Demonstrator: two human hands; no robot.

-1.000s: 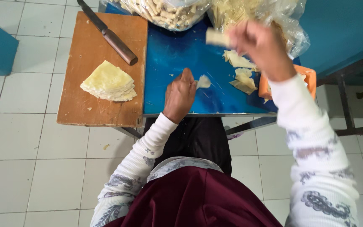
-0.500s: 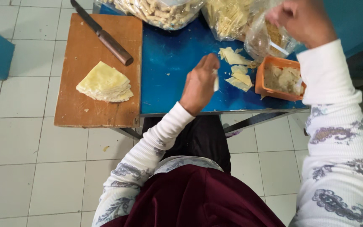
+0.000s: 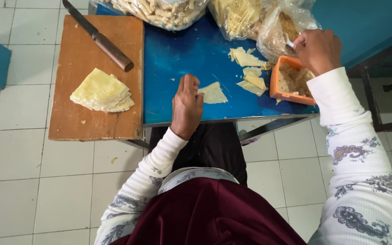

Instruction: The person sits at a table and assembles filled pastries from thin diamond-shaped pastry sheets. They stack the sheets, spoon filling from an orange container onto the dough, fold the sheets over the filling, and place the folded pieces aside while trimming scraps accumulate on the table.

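Resting on the blue table (image 3: 182, 59), the left hand (image 3: 187, 106) lies with fingers loosely curled, their tips touching a pale triangular wrapper (image 3: 214, 93). White floor tiles (image 3: 32, 181) lie below the table's near edge. To the left, a wooden board (image 3: 82, 122) carries a stack of wrappers (image 3: 101, 92) and a knife (image 3: 100, 38). Farther right, the right hand (image 3: 317, 50) is closed on what seems a spoon handle, over an orange tub (image 3: 291, 81). Filled plastic bags (image 3: 169, 11) line the far edge.

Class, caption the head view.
Left hand touches a pastry triangle; right hand over an orange tub.
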